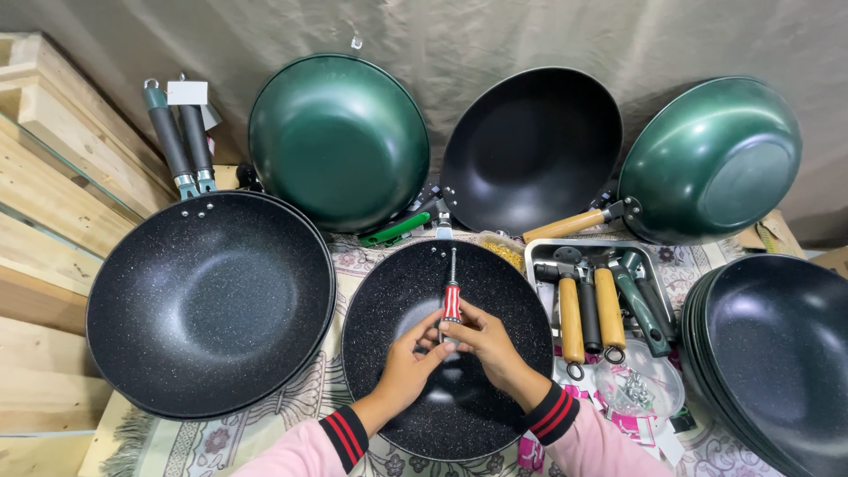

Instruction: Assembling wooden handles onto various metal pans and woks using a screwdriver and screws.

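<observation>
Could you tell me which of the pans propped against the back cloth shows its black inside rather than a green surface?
The middle pan: its black inside faces out, between two green ones.

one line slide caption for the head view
Both hands hold a red-handled screwdriver upright over a speckled black wok.

Pans, handles & bits around you

On your left sits a big speckled black non-stick wok [210, 300] w/ two grey handles [181, 141] behind it. Two green woks [338, 141] [711, 159] & a plain black wok [531, 150] lean on the beige cloth backdrop [495, 35]. A metal tray [539, 252] holds spare wood & green handles [608, 309]; stacked dark pans [777, 353] on your right, wood planks [44, 221] far left.
</observation>
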